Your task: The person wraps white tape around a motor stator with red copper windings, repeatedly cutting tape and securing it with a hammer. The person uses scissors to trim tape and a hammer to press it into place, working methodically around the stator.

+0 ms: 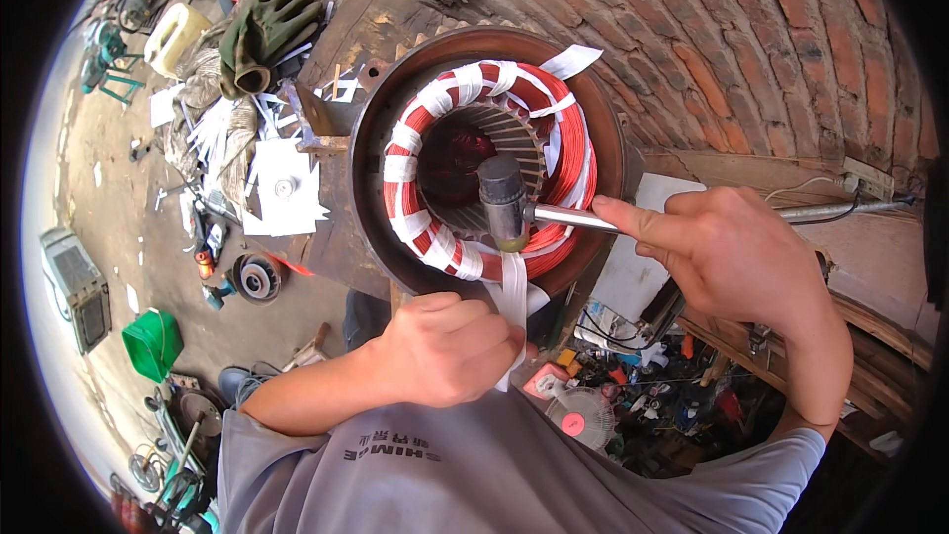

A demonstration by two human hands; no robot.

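A motor stator (368, 153) stands in front of me, its round metal housing open toward me. Red copper windings (578, 153) ring its bore, bound with white tape over the left and upper parts; on the right the red wires lie mostly bare. My right hand (727, 247) grips the metal handle of a mallet (504, 200), forefinger stretched along it. The mallet's dark head is over the lower edge of the winding ring. My left hand (455, 346) is closed in a fist on a white tape strip (515, 302) that runs up to the windings beneath the mallet head.
A brick wall (692, 69) rises behind and to the right. Dark green gloves (272, 35) and white paper pieces (282, 183) lie on the left. A green bucket (153, 344) stands on the floor at lower left. Near my body is a small fan (581, 417) among clutter.
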